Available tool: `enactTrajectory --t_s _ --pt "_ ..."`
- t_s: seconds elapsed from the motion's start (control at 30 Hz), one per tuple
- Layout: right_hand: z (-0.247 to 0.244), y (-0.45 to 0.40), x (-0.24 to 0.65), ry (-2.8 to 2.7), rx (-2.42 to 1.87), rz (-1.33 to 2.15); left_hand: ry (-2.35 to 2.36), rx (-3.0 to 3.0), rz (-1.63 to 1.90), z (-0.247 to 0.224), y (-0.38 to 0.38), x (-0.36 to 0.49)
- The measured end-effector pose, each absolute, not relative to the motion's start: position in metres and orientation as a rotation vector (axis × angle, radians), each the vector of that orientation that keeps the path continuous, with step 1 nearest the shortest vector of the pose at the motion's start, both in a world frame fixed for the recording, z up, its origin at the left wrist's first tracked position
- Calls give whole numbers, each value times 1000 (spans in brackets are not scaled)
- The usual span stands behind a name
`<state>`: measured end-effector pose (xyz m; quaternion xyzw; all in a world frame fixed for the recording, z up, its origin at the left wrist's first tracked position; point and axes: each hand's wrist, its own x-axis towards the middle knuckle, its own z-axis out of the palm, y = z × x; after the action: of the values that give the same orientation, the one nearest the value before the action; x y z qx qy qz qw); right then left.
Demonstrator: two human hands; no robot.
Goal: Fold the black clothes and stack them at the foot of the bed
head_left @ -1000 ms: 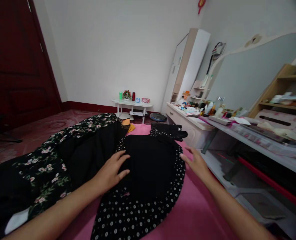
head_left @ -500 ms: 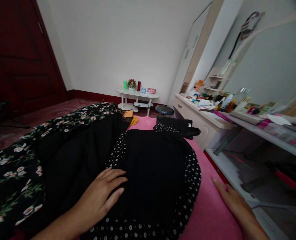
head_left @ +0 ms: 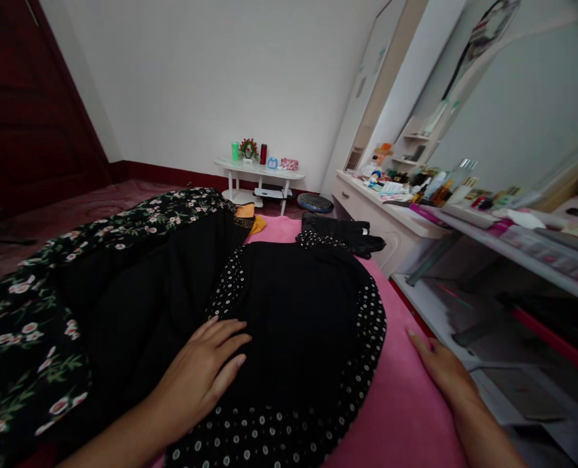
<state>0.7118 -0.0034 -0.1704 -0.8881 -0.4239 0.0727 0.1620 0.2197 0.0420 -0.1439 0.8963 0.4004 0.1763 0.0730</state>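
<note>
A black garment with a white-dotted border point(head_left: 283, 312) lies spread on a pink cover point(head_left: 400, 383). My left hand point(head_left: 203, 364) rests flat on the garment's left side, fingers stretched out, holding nothing. To the right, my right hand point(head_left: 439, 364) touches the edge of the pink cover, its thumb lying on top and apart from the fingers. Those fingers are partly hidden over the side. A black floral garment point(head_left: 25, 312) with a plain black inside is heaped along the left.
Dark folded clothing point(head_left: 342, 234) and an orange-yellow cloth point(head_left: 252, 218) lie at the far end. Beyond stands a small white table point(head_left: 264, 170) with a green cup and a few items. A dresser point(head_left: 381, 214) crowded with bottles stands right, beside a glass shelf unit point(head_left: 527, 250).
The view has tilted down and turned slightly right, so the room appears higher and farther left. Both hands stay in about the same places on the garment and cover.
</note>
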Motion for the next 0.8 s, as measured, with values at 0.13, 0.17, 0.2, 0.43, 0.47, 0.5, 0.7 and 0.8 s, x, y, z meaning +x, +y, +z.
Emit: enactTrajectory --t_s 0.13,0.17,0.2,0.43,0.47,0.5,0.7,0.8 --pt "-146 -4 665 -1371 -2273 -245 1182 2671 572 -141 40 220" --pt "-138 -6 647 -1474 -2134 -216 1181 2665 585 -141 40 221" --pt "-129 -10 628 -1585 -2005 -98 1181 2659 599 -140 39 221" --pt "-106 -69 514 -2229 -1607 712 1174 2638 735 -142 34 223" --pt "-107 -74 510 -2246 -1593 662 1176 2641 751 -142 33 224" --pt "-106 -78 511 -2262 -1575 635 1177 2645 765 -142 32 224" --pt "-68 -65 601 -2200 -1669 281 1166 2689 822 -145 28 227" --pt "-57 -58 648 -1961 -1934 -185 1176 2704 899 -145 25 229"
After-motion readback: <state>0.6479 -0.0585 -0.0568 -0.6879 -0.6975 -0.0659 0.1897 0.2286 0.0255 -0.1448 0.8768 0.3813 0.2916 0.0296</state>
